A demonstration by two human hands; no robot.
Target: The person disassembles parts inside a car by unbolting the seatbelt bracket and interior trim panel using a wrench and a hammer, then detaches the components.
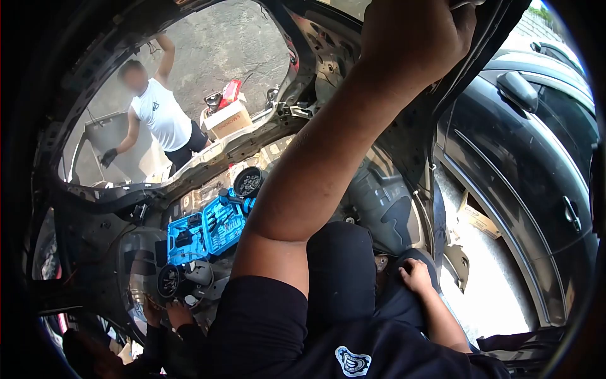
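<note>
My left hand (420, 28) is raised to the top edge, beside the dark pillar (483, 47) of the car body. Its fingers are curled closed, partly cut off by the frame; what they grip cannot be made out. Lower right, my right hand (415, 275) rests on my dark-trousered knee with its fingers apart, holding nothing. Left of my raised arm lies an opened blue tool case (187, 240) with tools in it. Behind it is a black bowl (248, 182) of small metal parts, and a second black bowl (169, 280) sits in front.
Another person's hands (180, 314) are near the front bowl at lower left. Beyond the car opening stands a person in a white sleeveless shirt (163, 120), near a cardboard box (228, 120). A dark car (505, 151) is parked on the right.
</note>
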